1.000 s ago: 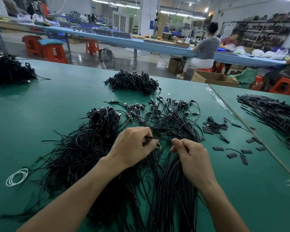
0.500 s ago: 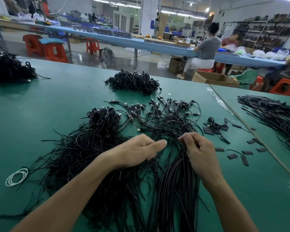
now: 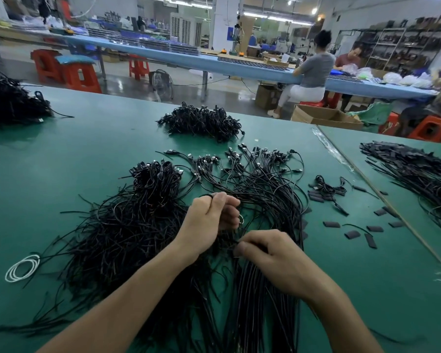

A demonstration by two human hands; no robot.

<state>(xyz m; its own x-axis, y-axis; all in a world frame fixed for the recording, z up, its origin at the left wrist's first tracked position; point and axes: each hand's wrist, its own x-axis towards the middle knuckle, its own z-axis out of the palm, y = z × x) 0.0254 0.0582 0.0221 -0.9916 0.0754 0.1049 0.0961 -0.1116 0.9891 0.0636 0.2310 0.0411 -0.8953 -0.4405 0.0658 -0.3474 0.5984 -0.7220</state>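
Two hands are down in the black cables, both closed on something. Left hand (image 3: 210,220): its fingers (image 3: 229,212) are curled tight with the thumb on top, gripping a thin strand (image 3: 206,195) that loops out just beyond the thumb. A small pale loop (image 3: 241,220) shows at those fingertips; I can't tell what it is. Right hand (image 3: 273,261): it sits nearer me and just right of the left. Thumb and forefinger are pinched on strands, the rest curled under and hidden.

The cable bundle (image 3: 255,301) lies directly beneath and between my hands. Its long axis runs near to far, with the tails towards me and the connector ends (image 3: 260,156) fanned out at the far side. My left hand is the one nearer the connectors and my right the one nearer the tails. Judgement: freeing one strand means drawing it along that near-far line, since a sideways pull would likely drag its neighbours with it.

Outward from the hands:
- A tangled pile (image 3: 138,225) lies left of the bundle, its strands overlapping it.
- Short black sleeve pieces (image 3: 351,234) are scattered to the right, apart from the bundle.
- A coiled heap (image 3: 201,121) sits farther off, well clear.
- A white wire coil (image 3: 22,268) lies near left, at the edge of the tangle.
- All of it rests on the green table (image 3: 74,161).
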